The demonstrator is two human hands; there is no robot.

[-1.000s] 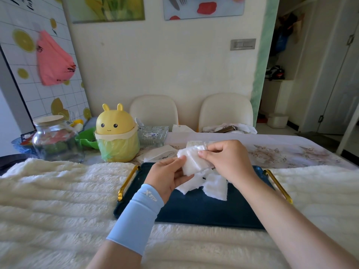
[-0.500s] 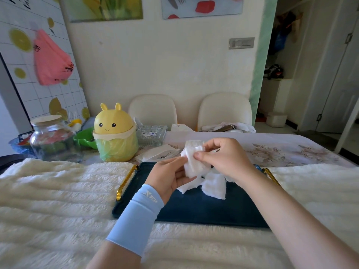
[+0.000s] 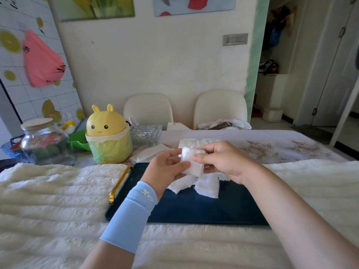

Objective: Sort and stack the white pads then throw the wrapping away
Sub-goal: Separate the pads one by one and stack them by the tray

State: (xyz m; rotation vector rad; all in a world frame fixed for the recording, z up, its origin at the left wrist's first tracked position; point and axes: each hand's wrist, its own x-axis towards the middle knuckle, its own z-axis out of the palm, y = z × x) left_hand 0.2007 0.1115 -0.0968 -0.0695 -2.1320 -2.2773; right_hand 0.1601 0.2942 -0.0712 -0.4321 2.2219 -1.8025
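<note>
You are holding a white pad (image 3: 192, 162) between both hands, raised above the dark blue tray (image 3: 194, 210). Your left hand (image 3: 165, 171) is gripping its left edge, thumb pressing on the front face and fingers curling behind. Your right hand (image 3: 223, 162) is pinching its right side, index fingertip lying on the front and the other fingers curling underneath. The pad's surface is looking glossy, though I cannot tell whether that is wrapping. Directly beneath your hands, more white pads (image 3: 206, 187) are lying loose and overlapping on the tray. Just beyond your right hand's knuckles, another white pile (image 3: 194, 142) is sitting on the table. Beyond and left of your left hand, past the tray's gold handle (image 3: 118, 183), the yellow bunny bin (image 3: 108, 136) is standing, with a glass jar (image 3: 44, 146) further left. A light blue sleeve (image 3: 134, 212) is covering your left forearm.
</note>
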